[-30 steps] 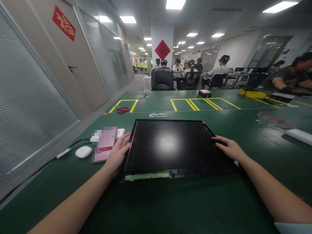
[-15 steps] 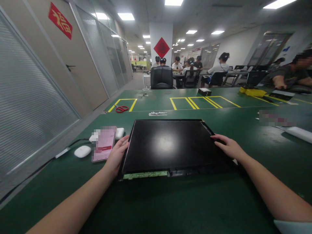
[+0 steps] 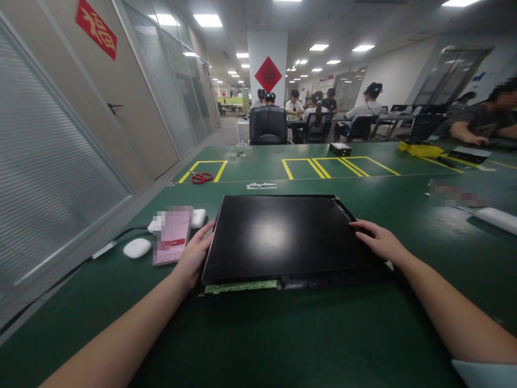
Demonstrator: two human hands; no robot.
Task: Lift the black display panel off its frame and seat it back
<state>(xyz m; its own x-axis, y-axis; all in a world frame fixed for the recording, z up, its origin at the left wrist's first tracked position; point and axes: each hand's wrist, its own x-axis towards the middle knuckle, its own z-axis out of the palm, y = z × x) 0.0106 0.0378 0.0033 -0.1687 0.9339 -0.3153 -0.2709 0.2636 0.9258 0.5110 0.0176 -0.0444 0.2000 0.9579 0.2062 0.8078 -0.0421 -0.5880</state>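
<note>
In front of me a black LCD panel lies face up over the green table, its dark glass reflecting a ceiling light. Along its near edge, at the left, runs a strip of green circuit board. My left hand grips the left edge, with the fingers partly hidden by the panel. On the opposite side, my right hand holds the right edge, thumb and fingers against the frame. Close beside my left hand is a pink-screened phone.
Left of the phone sits a white rounded case. Beyond the panel are white scraps, red-handled scissors and a small black box. A white bar-shaped object lies far right. People sit at the back and right.
The view has tilted slightly. Both hands keep hold of the LCD panel's sides, and its near edge looks slightly more covered by the glass.
</note>
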